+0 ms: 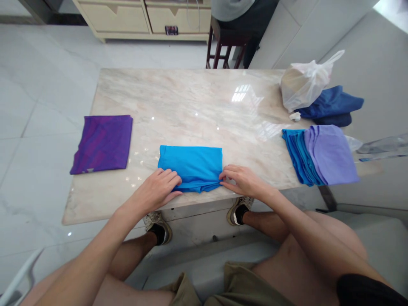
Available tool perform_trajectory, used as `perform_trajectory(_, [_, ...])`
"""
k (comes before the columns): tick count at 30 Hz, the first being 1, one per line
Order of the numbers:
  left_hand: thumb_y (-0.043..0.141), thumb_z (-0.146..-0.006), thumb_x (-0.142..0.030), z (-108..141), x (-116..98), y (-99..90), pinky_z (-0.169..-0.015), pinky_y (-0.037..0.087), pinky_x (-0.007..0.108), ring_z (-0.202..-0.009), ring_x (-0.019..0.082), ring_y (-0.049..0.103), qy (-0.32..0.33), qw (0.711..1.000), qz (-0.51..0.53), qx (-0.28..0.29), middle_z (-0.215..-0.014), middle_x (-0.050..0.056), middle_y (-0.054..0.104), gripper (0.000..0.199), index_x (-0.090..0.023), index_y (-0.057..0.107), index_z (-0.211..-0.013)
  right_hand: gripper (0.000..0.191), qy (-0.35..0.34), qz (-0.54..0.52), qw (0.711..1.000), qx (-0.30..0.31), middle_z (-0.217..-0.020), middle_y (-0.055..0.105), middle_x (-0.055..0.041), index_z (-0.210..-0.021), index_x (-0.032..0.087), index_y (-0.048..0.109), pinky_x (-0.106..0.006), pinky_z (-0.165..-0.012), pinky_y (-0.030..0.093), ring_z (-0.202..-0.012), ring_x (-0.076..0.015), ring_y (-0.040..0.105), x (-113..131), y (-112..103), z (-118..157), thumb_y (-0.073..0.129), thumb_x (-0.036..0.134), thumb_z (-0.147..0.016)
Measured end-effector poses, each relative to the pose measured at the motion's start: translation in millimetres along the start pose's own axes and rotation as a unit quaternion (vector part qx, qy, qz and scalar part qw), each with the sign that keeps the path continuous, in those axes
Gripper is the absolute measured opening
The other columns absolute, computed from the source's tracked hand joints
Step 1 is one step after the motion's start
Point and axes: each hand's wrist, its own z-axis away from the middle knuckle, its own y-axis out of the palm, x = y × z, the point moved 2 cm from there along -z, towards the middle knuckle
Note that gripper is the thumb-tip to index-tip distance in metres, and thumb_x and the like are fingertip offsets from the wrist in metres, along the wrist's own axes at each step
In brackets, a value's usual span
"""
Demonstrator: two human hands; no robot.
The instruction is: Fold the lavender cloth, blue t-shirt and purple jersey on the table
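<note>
the bright blue cloth (pixel 194 163) lies folded in a flat rectangle by the near edge of the bench (pixel 159 93), between the person's knees, probably because both arms reach it there without stretching. the left hand (pixel 162 186) has its fingers over the near left corner and the thumb at the lower edge, grasping the fabric lightly; the right hand (pixel 239 178) pinches the near right corner between thumb and fingers. gripping both ends this way seems meant to hold the loose, rippled near edge level and taut.

the purple cloth (pixel 103 144) lies flat and apart at the left end, its near corner reaching the bench's side. at the right end, lavender cloths (pixel 333 157) partly overlap blue folded cloths (pixel 301 157), their layered edges showing; set aside like this, they leave working space around the hands.

behind that pile, a knotted white plastic bag (pixel 302 85) stands against a dark blue cloth (pixel 338 102). something bulky and pale fills it, but what it is cannot be told. a clear plastic object (pixel 382 147), perhaps a bottle, lies beside the pile, its contents unclear. across the floor, the cabinet's drawers (pixel 114 18) are closed, hiding whatever they hold.
</note>
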Motion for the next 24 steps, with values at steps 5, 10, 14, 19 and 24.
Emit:
perform_trajectory(5, [0.074,-0.107,-0.046,-43.0,-33.2,9.3,-0.080,0.037,0.041,-0.097,0.028,0.064,0.014,0.999,-0.034,0.019,-0.107,0.009,0.072,0.029,-0.019,0.064,-0.110,0.018,-0.018,0.060,0.998,-0.010,-0.095,0.076,-0.0059,-0.099,0.022,0.072,-0.034,-0.081,0.052,-0.087,-0.0214,0.069,5.8,-0.4,0.3,0.062,0.028,-0.114])
perform_trajectory(10, [0.074,-0.107,-0.039,-69.5,-42.5,15.9,-0.078,0.038,0.042,-0.098,0.028,0.066,-0.016,0.998,-0.044,0.048,-0.104,0.008,0.072,0.022,-0.019,0.064,-0.111,0.015,0.013,0.135,0.988,-0.071,-0.090,0.075,-0.0046,-0.096,0.022,0.069,-0.033,-0.076,0.047,-0.081,-0.0200,0.068,19.2,-3.0,11.0,0.062,0.020,-0.109])
perform_trajectory(14, [0.069,-0.109,-0.030,-76.9,-40.1,16.3,-0.075,0.040,0.042,-0.096,0.028,0.066,-0.056,0.997,-0.026,0.042,-0.104,0.008,0.072,0.012,-0.020,0.064,-0.111,0.020,0.059,0.173,0.976,-0.119,-0.089,0.075,-0.0043,-0.093,0.023,0.069,-0.034,-0.076,0.045,-0.079,-0.0193,0.067,31.2,2.9,21.2,0.057,0.017,-0.109])
perform_trajectory(19, [0.070,-0.108,-0.027,-77.1,-41.2,15.2,-0.074,0.041,0.040,-0.096,0.027,0.065,-0.063,0.997,-0.025,0.034,-0.103,0.008,0.072,0.010,-0.021,0.062,-0.110,0.027,0.063,0.212,0.972,-0.082,-0.085,0.071,-0.0052,-0.088,0.023,0.067,-0.037,-0.072,0.039,-0.078,-0.0200,0.064,33.0,17.9,22.9,0.054,0.016,-0.111])
perform_trajectory(24, [0.068,-0.109,-0.028,-58.6,-39.5,6.8,-0.076,0.040,0.040,-0.093,0.027,0.064,-0.052,0.996,-0.040,0.051,-0.103,0.008,0.072,0.009,-0.021,0.063,-0.110,0.020,0.062,0.235,0.969,-0.049,-0.088,0.070,-0.0058,-0.092,0.022,0.065,-0.036,-0.071,0.038,-0.081,-0.0214,0.062,26.9,23.1,20.4,0.057,0.015,-0.109])
